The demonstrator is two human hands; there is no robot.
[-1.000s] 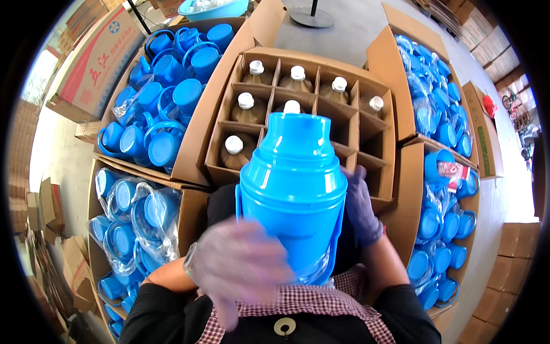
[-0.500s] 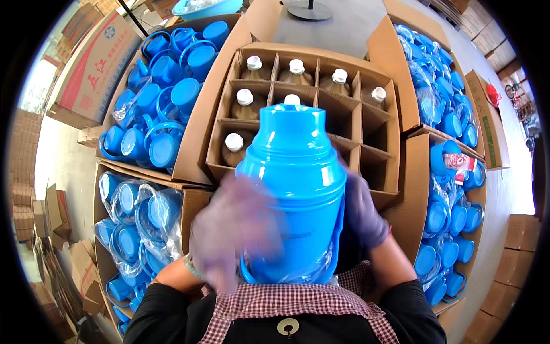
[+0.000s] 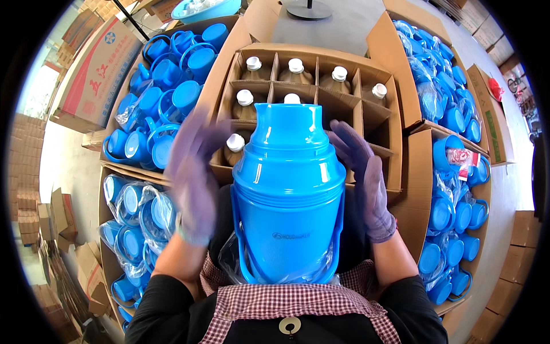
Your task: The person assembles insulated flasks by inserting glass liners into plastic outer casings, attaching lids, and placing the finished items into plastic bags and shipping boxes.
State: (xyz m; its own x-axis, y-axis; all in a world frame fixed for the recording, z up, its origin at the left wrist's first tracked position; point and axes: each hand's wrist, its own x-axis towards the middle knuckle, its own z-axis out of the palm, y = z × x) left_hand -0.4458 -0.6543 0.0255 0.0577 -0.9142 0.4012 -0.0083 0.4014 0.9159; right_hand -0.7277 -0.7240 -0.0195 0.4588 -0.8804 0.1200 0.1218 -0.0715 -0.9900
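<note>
A glossy blue plastic thermos flask shell (image 3: pixel 289 189) stands upright against my lap, its spout at the top and its handle hanging down around the lower body. Clear plastic film (image 3: pixel 232 261) bunches about its base. To its left, my left hand (image 3: pixel 197 169), in a purple-grey glove and slightly blurred, is raised with the fingers stretched out, apart from the flask. My right hand (image 3: pixel 366 178), gloved alike, is held up on the other side with its fingers extended, close to the flask's shoulder. Neither hand holds anything.
Ahead stands a divided cardboard carton (image 3: pixel 312 51) with several white-capped bottles (image 3: pixel 339 80) in its cells. Open boxes of blue cups and lids (image 3: pixel 200 63) flank it on both sides. A light blue basin (image 3: pixel 209 10) is at the far left, near a round stand base (image 3: pixel 309 10).
My left hand has moved up and left, away from the flask's lower front. My right hand has risen and opened out beside the flask, which now stands fully in view.
</note>
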